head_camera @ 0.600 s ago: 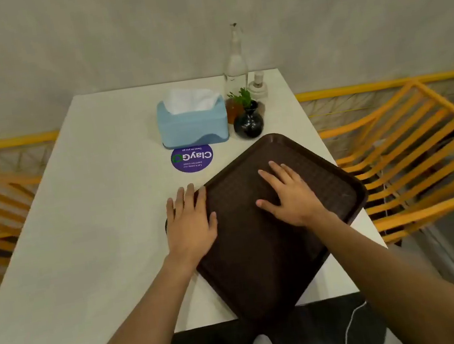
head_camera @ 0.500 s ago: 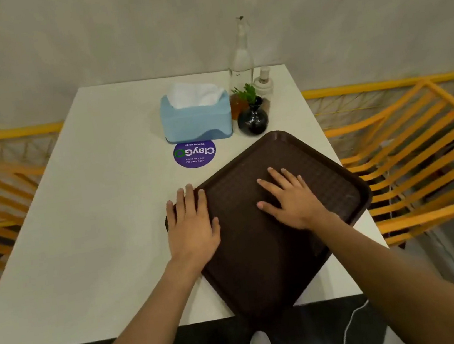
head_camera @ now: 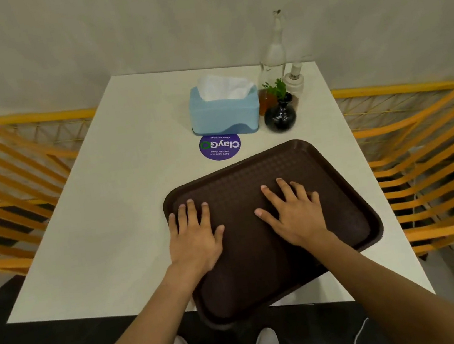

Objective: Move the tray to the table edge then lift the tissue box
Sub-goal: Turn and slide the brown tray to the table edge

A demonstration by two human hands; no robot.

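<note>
A dark brown tray (head_camera: 338, 185) lies skewed on the white table (head_camera: 113, 205), its near corner sticking out past the table's front edge. My left hand (head_camera: 194, 237) rests flat on the tray's left rim, fingers spread. Flat on the tray's middle lies my right hand (head_camera: 295, 211), also with fingers apart. Behind the tray stands a light blue tissue box (head_camera: 224, 112) with white tissue poking out of its top, untouched.
A purple round sticker (head_camera: 220, 146) lies between box and tray. Right of the box stand a black vase with a green sprig (head_camera: 280, 112), a clear glass bottle (head_camera: 273, 51) and a small white bottle (head_camera: 295, 82). Orange slatted chairs (head_camera: 435, 171) flank the table.
The tray has turned clockwise and slid nearer the front edge under both hands. My left hand has moved from the table beside the tray onto its left rim.
</note>
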